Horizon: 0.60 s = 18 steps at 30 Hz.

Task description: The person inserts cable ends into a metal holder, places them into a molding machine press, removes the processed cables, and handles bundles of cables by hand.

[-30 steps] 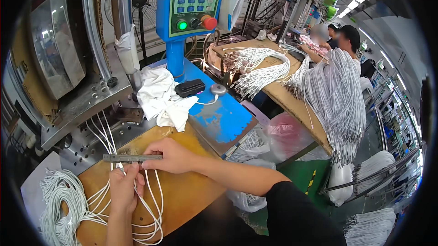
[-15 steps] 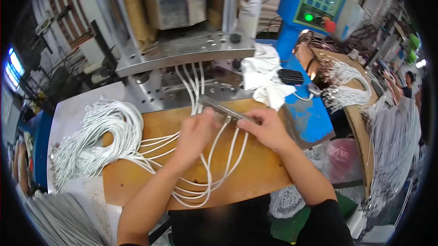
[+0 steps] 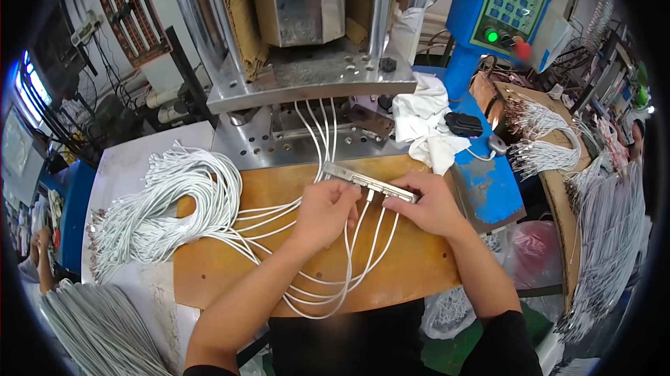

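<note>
Wooden board [image 3: 209,271] below me; my left hand [image 3: 326,212] and right hand [image 3: 429,205] pinch a metal bar [image 3: 370,182] holding white cables [image 3: 349,264].

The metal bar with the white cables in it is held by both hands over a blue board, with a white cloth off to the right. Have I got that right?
Not quite: the board is orange-brown wood, not blue, as the head view shows. The rest holds: the left hand and right hand both hold the metal bar with the white cables, and the white cloth lies to the right.
</note>
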Each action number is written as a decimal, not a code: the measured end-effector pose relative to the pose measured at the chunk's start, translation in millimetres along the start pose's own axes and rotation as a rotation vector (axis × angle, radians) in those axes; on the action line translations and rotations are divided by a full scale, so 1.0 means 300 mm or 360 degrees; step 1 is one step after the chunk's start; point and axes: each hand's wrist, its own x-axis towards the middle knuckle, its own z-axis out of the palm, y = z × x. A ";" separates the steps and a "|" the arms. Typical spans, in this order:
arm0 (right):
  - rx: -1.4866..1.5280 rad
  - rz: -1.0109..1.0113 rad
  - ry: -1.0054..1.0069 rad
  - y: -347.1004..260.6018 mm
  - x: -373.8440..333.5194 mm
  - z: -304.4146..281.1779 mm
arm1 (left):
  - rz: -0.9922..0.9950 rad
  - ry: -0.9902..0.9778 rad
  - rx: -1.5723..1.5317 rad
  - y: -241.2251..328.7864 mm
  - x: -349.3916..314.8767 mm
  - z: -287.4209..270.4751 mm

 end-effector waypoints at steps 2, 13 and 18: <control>0.0011 -0.0095 -0.0001 0.014 0.010 -0.001 | 0.0029 0.0038 0.0005 -0.019 0.008 0.005; -0.0918 -0.0065 -0.0283 -0.147 0.161 -0.019 | 0.0243 0.0229 0.0442 0.135 0.127 -0.220; -0.1029 -0.0510 0.0155 0.152 0.596 0.097 | -0.0245 -0.0275 -0.0699 0.006 0.281 -0.239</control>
